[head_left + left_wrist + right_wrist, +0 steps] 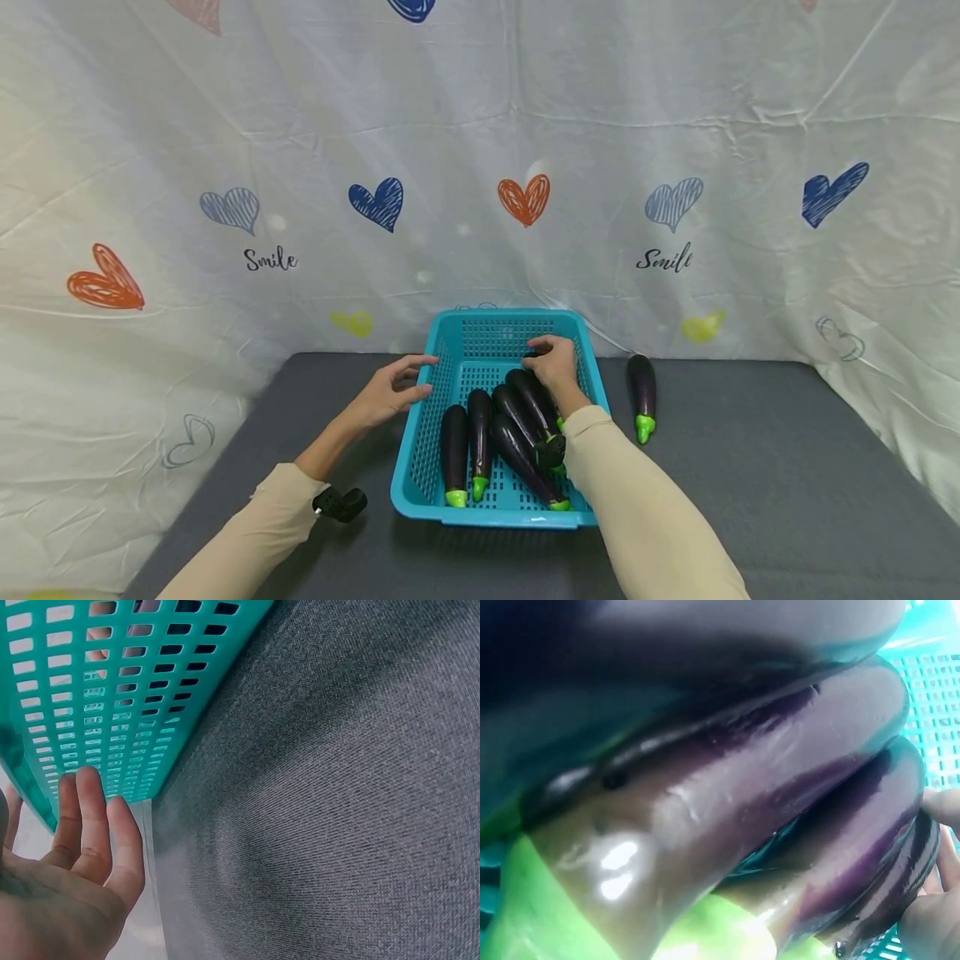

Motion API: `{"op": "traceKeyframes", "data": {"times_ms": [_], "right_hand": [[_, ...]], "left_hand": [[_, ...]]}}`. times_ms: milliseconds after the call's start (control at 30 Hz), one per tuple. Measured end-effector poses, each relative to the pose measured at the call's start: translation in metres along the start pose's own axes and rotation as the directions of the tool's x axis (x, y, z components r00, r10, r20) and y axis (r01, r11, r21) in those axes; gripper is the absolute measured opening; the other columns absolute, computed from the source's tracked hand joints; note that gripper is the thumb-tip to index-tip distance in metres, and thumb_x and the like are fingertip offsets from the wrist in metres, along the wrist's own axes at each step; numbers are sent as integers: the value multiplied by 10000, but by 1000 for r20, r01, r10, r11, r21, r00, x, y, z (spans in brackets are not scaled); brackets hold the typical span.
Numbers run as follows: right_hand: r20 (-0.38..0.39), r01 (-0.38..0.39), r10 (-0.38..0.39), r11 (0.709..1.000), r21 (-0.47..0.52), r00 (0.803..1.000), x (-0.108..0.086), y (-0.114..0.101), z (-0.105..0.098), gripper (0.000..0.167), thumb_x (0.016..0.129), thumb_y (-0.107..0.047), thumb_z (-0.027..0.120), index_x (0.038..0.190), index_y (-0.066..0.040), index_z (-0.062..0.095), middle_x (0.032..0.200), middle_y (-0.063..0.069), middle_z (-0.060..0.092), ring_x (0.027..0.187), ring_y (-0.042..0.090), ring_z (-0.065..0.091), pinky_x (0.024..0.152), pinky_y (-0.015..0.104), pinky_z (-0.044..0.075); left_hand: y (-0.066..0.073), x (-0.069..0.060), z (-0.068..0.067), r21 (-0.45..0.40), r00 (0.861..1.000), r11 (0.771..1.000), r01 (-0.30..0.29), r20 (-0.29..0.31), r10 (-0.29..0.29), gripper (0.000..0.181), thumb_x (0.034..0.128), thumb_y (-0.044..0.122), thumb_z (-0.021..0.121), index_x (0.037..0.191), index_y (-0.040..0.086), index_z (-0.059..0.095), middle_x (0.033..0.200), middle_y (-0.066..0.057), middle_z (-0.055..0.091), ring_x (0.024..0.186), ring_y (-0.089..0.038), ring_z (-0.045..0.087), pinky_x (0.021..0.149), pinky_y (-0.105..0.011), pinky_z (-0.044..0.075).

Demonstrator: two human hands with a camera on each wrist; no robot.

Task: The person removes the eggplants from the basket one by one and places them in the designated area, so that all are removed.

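Observation:
A blue-green plastic basket (416, 467) holds several dark purple eggplants with green stem ends, one of them (453, 450) at its left side. Inside the basket's right part, the right hand (557, 367) pinches the end of an eggplant (530, 358), mostly hidden beneath the hand. The right wrist view shows the thumb and fingers of that hand (937, 896) around the rounded end of the outermost eggplant (900, 889). At the left rim, the left hand (382, 396) has its fingers spread and loosely bent; in the left wrist view this hand (82, 870) is beside the basket's perforated wall (161, 682).
One more eggplant (642, 392) lies on the grey tabletop (750, 483), just right of the basket. Behind the table hangs a white cloth (457, 117) printed with hearts and lettering. Black straps with small devices (341, 504) are on the wrists.

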State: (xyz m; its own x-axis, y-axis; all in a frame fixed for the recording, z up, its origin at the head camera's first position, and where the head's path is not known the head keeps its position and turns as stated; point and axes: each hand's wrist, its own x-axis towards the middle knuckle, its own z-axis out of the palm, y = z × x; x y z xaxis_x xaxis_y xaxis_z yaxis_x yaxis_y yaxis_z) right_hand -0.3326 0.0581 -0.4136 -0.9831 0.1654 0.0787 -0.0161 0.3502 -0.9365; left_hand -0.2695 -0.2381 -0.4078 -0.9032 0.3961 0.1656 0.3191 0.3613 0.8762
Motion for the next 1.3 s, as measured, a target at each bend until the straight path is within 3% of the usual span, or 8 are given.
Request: {"op": "traceKeyframes", "data": {"times_ms": [367, 733, 967, 1300], "right_hand": [[-17, 54, -54, 998, -22, 998, 5, 0, 1, 279, 847, 54, 793, 1120, 25, 745, 1142, 189, 690, 1070, 340, 620, 872, 465, 523], [11, 138, -138, 990, 8, 990, 11, -7, 0, 265, 861, 44, 785, 1124, 18, 753, 1146, 172, 698, 1115, 307, 619, 907, 448, 519], [49, 212, -218, 972, 105, 975, 13, -17, -2, 281, 897, 47, 756, 1176, 56, 721, 1186, 204, 681, 1153, 325, 614, 963, 441, 496], [119, 193, -216, 964, 183, 969, 13, -21, -5, 292, 941, 12, 724, 1227, 63, 697, 1233, 200, 667, 1192, 312, 598, 955, 429, 507]], "left_hand": [[-1, 0, 0, -7, 1000, 1000, -13, 6, 13, 482, 1045, 173, 622, 1498, 78, 488, 1436, -284, 465, 1218, -471, 533, 848, -541, 551], [-1, 0, 0, 4, 1000, 1000, -6, 11, 6, 483, 1048, 185, 618, 1501, 85, 484, 1397, -261, 505, 1178, -417, 574, 850, -540, 550], [0, 0, 1, 9, 1000, 1000, 0, 6, 0, 492, 1045, 194, 624, 1504, 89, 480, 1390, -261, 510, 1167, -406, 583, 849, -551, 547], [-1, -1, 1, 15, 1000, 1000, 4, 4, -5, 489, 1048, 203, 620, 1505, 101, 478, 1416, -260, 492, 1191, -418, 568, 843, -549, 551]]}}
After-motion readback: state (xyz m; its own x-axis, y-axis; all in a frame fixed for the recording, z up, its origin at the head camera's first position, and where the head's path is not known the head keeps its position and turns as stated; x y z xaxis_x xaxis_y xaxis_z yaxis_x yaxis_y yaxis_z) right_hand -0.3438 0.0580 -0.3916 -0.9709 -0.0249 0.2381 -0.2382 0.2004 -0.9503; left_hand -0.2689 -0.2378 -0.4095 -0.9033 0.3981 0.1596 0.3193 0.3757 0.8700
